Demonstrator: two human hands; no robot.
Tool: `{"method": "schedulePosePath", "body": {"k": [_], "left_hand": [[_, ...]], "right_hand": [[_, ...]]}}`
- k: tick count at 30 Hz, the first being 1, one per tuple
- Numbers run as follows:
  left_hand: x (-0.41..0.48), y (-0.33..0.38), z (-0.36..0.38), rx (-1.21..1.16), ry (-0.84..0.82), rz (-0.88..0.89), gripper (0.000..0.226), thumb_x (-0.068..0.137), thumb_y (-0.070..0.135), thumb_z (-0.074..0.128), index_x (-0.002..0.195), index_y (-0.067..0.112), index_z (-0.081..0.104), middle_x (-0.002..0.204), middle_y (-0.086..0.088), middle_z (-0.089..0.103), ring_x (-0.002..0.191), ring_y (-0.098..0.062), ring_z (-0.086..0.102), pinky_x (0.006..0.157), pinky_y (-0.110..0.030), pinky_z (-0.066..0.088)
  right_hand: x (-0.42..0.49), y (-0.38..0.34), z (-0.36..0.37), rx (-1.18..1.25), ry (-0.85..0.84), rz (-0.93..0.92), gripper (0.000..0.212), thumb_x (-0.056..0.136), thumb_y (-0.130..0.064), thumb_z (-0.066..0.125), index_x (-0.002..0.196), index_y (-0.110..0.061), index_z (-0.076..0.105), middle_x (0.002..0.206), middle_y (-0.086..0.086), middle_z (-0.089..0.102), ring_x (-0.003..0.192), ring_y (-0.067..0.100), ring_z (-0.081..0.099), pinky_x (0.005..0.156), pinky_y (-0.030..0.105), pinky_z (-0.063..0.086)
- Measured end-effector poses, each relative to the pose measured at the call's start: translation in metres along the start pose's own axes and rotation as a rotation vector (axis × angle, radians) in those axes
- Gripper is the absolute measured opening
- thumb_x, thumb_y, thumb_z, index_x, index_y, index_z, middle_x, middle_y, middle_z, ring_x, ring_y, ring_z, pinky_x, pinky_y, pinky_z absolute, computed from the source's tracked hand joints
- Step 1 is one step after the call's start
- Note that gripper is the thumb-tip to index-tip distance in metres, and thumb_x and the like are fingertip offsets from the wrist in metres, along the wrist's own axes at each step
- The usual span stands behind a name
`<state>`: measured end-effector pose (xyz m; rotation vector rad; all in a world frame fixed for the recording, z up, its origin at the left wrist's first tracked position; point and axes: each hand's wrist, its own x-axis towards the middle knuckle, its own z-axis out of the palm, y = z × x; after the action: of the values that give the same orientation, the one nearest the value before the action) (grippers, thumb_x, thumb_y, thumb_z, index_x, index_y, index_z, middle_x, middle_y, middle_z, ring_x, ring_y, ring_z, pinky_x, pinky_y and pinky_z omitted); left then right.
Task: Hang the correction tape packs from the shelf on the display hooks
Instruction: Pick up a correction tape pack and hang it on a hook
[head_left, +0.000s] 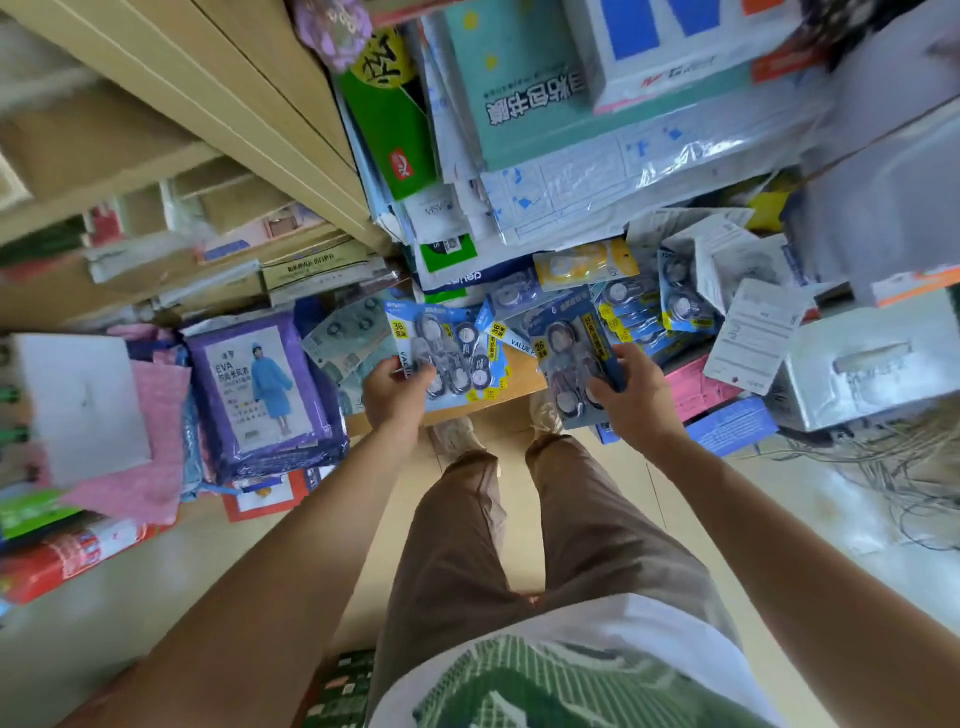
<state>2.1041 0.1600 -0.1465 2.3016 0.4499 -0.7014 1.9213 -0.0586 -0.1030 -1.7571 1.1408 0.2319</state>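
I hold one blue correction tape pack in each hand above the low shelf. My left hand pinches the left pack by its lower left corner. My right hand grips a second pack along its right edge, tilted. More blue packs lie heaped on the shelf just beyond my right hand, with a yellow pack behind them. No display hooks are in sight.
A purple raincoat package and pink sheets lie at left. Wooden shelving runs along the upper left. Stacked stationery boxes rise behind the heap. A grey box and tangled cables sit at right. My legs stand below.
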Motion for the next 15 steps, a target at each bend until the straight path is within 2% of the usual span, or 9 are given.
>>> {"method": "schedulePosePath", "body": {"k": [2,4,6,8,9,11,13,15], "left_hand": [[-0.023,0.022,-0.03,0.109,0.014,0.157,0.023,0.079,0.029,0.079,0.097,0.017,0.071,0.086,0.002,0.072,0.081,-0.025,0.068,0.069,-0.035,0.051],[-0.045,0.045,-0.061,0.243,0.045,0.32,0.035,0.08,0.034,0.078,0.111,0.02,0.07,0.095,0.001,0.074,0.086,-0.023,0.068,0.07,-0.032,0.05],[-0.062,0.07,-0.09,0.348,0.083,0.459,0.035,0.083,0.037,0.075,0.114,0.024,0.07,0.095,-0.002,0.076,0.088,-0.026,0.07,0.068,-0.033,0.049],[-0.079,0.098,-0.119,0.411,0.142,0.601,0.033,0.085,0.037,0.072,0.116,0.026,0.068,0.098,-0.004,0.076,0.091,-0.032,0.07,0.069,-0.037,0.051],[-0.088,0.112,-0.134,0.421,0.175,0.681,0.031,0.086,0.036,0.071,0.115,0.027,0.069,0.099,-0.005,0.075,0.091,-0.034,0.069,0.069,-0.038,0.05],[-0.102,0.138,-0.164,0.419,0.251,0.827,0.025,0.087,0.033,0.07,0.111,0.025,0.07,0.098,-0.007,0.074,0.09,-0.036,0.068,0.066,-0.037,0.046],[-0.111,0.162,-0.192,0.372,0.3,0.937,0.024,0.088,0.032,0.071,0.11,0.023,0.07,0.097,-0.009,0.073,0.088,-0.038,0.067,0.065,-0.037,0.045],[-0.119,0.184,-0.218,0.295,0.324,1.007,0.027,0.088,0.036,0.069,0.112,0.024,0.067,0.096,-0.01,0.074,0.088,-0.038,0.068,0.069,-0.041,0.051]], "right_hand": [[-0.012,-0.02,-0.013,0.002,0.0,-0.008,0.041,0.09,-0.019,0.069,0.126,-0.009,0.054,0.092,-0.001,0.062,0.084,0.022,0.057,0.072,0.03,0.041],[-0.025,-0.042,-0.028,-0.036,-0.005,-0.046,0.037,0.09,-0.02,0.068,0.123,-0.01,0.056,0.093,0.003,0.063,0.084,0.025,0.057,0.071,0.03,0.04],[-0.037,-0.068,-0.045,-0.062,-0.001,-0.103,0.028,0.09,-0.02,0.067,0.115,-0.012,0.058,0.085,0.001,0.059,0.076,0.024,0.054,0.06,0.03,0.036],[-0.051,-0.096,-0.062,-0.063,0.026,-0.151,0.029,0.09,-0.019,0.067,0.117,-0.014,0.059,0.086,0.001,0.058,0.073,0.021,0.051,0.054,0.022,0.035],[-0.057,-0.111,-0.07,-0.064,0.057,-0.178,0.031,0.09,-0.019,0.068,0.119,-0.014,0.059,0.09,0.002,0.059,0.075,0.022,0.051,0.052,0.021,0.033],[-0.071,-0.141,-0.084,-0.073,0.132,-0.252,0.031,0.089,-0.018,0.07,0.117,-0.01,0.059,0.092,0.004,0.058,0.08,0.024,0.051,0.055,0.028,0.028],[-0.084,-0.17,-0.096,-0.053,0.21,-0.321,0.026,0.087,-0.017,0.071,0.108,-0.009,0.059,0.087,0.004,0.058,0.078,0.025,0.051,0.055,0.026,0.029],[-0.098,-0.197,-0.108,-0.012,0.283,-0.383,0.02,0.085,-0.014,0.072,0.098,-0.015,0.057,0.076,-0.002,0.055,0.068,0.022,0.049,0.053,0.019,0.034]]}}
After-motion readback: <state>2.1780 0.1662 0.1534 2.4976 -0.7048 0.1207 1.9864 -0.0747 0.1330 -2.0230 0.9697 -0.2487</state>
